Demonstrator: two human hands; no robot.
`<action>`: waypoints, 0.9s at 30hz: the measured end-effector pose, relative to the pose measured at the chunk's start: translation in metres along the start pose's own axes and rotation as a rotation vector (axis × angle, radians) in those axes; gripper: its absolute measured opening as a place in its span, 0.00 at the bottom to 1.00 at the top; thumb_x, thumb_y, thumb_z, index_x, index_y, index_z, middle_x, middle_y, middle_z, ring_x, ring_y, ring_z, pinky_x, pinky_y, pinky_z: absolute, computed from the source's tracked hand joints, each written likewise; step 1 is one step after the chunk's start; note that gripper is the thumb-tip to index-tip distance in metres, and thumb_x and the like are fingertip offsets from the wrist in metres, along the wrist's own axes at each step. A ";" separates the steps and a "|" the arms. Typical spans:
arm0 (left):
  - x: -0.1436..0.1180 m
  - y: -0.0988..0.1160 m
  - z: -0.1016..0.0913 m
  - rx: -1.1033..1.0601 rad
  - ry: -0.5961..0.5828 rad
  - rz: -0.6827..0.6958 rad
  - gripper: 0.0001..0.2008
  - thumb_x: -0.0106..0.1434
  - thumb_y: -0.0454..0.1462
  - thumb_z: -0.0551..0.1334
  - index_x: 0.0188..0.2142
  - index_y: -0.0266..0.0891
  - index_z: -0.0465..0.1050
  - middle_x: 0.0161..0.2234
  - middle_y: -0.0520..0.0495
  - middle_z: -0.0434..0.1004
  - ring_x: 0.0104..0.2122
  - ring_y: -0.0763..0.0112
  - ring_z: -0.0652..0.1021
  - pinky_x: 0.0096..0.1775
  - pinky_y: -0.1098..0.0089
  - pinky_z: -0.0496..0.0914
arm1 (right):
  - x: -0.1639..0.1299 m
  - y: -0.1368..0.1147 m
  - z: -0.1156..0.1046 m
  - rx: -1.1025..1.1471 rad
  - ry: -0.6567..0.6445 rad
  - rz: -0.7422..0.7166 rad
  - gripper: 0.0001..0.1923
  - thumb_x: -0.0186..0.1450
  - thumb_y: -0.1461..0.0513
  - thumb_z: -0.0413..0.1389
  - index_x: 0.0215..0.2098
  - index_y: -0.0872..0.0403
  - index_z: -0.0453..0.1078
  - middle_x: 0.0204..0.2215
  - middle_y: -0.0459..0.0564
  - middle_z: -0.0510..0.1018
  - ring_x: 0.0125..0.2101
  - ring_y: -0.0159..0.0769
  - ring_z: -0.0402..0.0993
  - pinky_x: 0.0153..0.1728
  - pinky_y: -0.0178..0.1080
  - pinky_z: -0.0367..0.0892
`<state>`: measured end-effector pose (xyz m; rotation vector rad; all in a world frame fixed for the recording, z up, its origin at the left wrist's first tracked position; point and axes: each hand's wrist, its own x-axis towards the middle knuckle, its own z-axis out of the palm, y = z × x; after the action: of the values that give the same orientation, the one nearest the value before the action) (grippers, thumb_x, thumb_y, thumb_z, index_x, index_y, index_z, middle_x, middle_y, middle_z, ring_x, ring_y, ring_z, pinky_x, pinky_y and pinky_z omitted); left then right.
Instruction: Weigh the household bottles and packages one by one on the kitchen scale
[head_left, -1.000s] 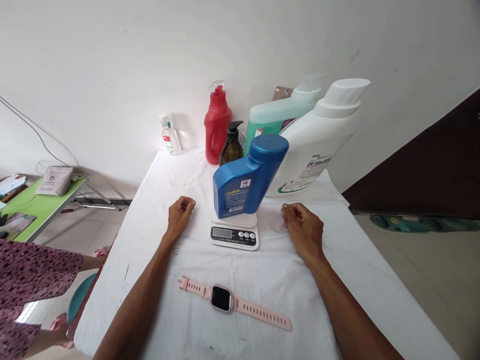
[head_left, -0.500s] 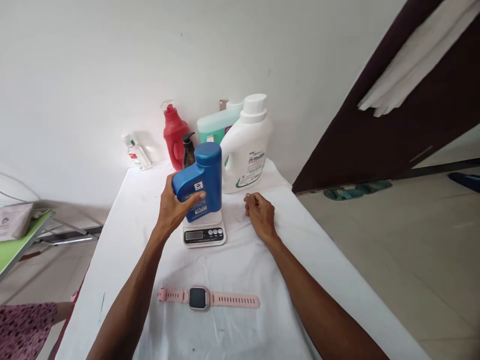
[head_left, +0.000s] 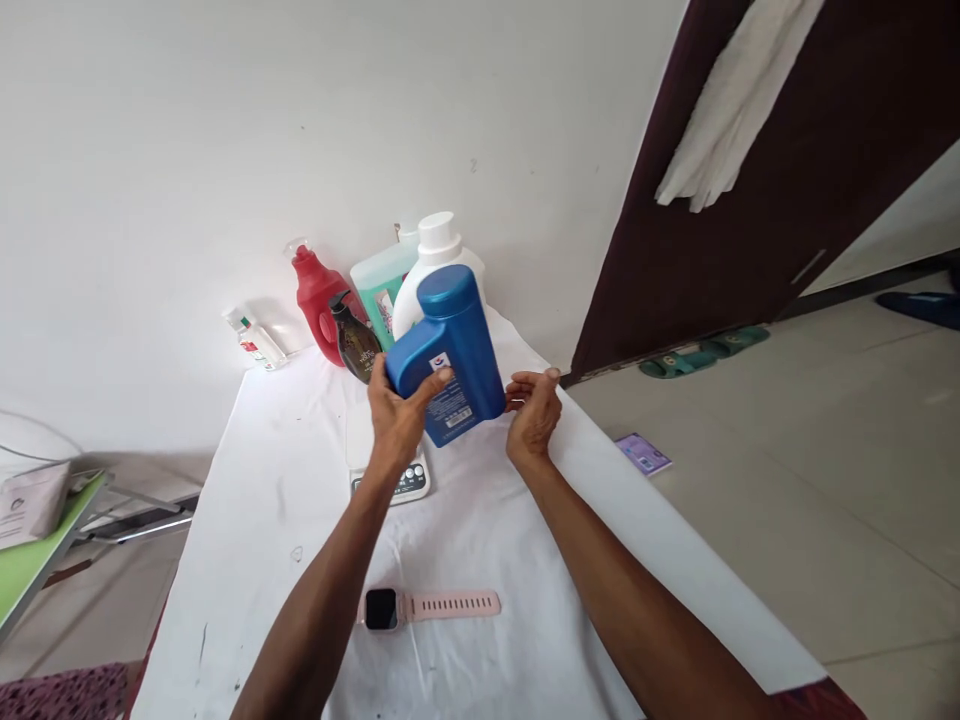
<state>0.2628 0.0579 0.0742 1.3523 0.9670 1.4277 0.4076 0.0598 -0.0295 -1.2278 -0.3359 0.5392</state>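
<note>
My left hand (head_left: 401, 408) grips a blue plastic bottle (head_left: 469, 355) by its lower left side, thumb across the label. The bottle is tilted and held above the table, to the right of a white digital kitchen scale (head_left: 411, 482). My left wrist and forearm hide part of the scale and its display. Close to the bottle's lower right edge is my right hand (head_left: 535, 412), fingers apart and holding nothing; whether the fingertips touch the bottle I cannot tell. Nearer to me lies a smartwatch (head_left: 381, 609) with a pink strap, partly covered by my left forearm.
Along the wall stand a red bottle (head_left: 315, 295), a dark pump bottle (head_left: 354, 340), a green bottle (head_left: 375, 275) and a white jug (head_left: 439, 240). A small clear bottle (head_left: 256, 342) is at the back left. Slippers (head_left: 679, 362) and a purple packet (head_left: 643, 453) lie on the floor.
My left hand has lifted the blue bottle off the scale and moved it right, tilting it. My right hand has opened its fingers beside it. The camera view has shifted.
</note>
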 end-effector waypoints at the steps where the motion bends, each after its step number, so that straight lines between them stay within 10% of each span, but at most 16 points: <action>1: 0.001 -0.007 0.009 -0.012 -0.011 -0.016 0.30 0.49 0.47 0.80 0.44 0.42 0.69 0.37 0.50 0.78 0.35 0.65 0.79 0.41 0.63 0.77 | 0.004 -0.001 -0.003 -0.016 0.034 -0.028 0.40 0.68 0.30 0.38 0.33 0.52 0.71 0.28 0.50 0.74 0.27 0.37 0.72 0.27 0.39 0.67; 7: 0.006 -0.042 0.028 0.149 0.011 -0.003 0.27 0.51 0.47 0.79 0.40 0.43 0.66 0.35 0.51 0.73 0.35 0.65 0.76 0.39 0.63 0.74 | 0.008 0.002 -0.010 -0.236 -0.142 -0.231 0.38 0.72 0.32 0.36 0.36 0.51 0.72 0.36 0.55 0.79 0.40 0.46 0.75 0.44 0.48 0.70; 16: 0.022 -0.045 -0.004 0.314 -0.082 0.096 0.30 0.52 0.51 0.79 0.46 0.41 0.70 0.42 0.45 0.78 0.43 0.58 0.79 0.46 0.59 0.74 | -0.002 0.006 -0.011 -0.482 -0.412 -0.390 0.35 0.73 0.37 0.40 0.45 0.55 0.74 0.45 0.65 0.82 0.45 0.52 0.76 0.50 0.52 0.69; 20: 0.039 -0.037 -0.054 0.315 -0.079 0.236 0.31 0.58 0.52 0.76 0.53 0.42 0.71 0.54 0.38 0.78 0.53 0.55 0.79 0.56 0.55 0.72 | -0.001 0.009 -0.010 -0.578 -0.413 -0.344 0.35 0.72 0.36 0.38 0.43 0.54 0.72 0.45 0.65 0.80 0.47 0.56 0.75 0.51 0.56 0.68; 27: 0.138 -0.050 -0.202 0.602 0.468 0.138 0.25 0.61 0.43 0.73 0.53 0.42 0.67 0.58 0.35 0.72 0.51 0.55 0.78 0.53 0.55 0.73 | 0.001 0.006 -0.004 -0.761 -0.346 -0.182 0.25 0.68 0.40 0.39 0.38 0.47 0.65 0.42 0.62 0.78 0.47 0.63 0.74 0.51 0.61 0.67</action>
<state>0.0696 0.2139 0.0466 1.5556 1.7423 1.6729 0.4095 0.0585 -0.0363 -1.8091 -1.0011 0.4767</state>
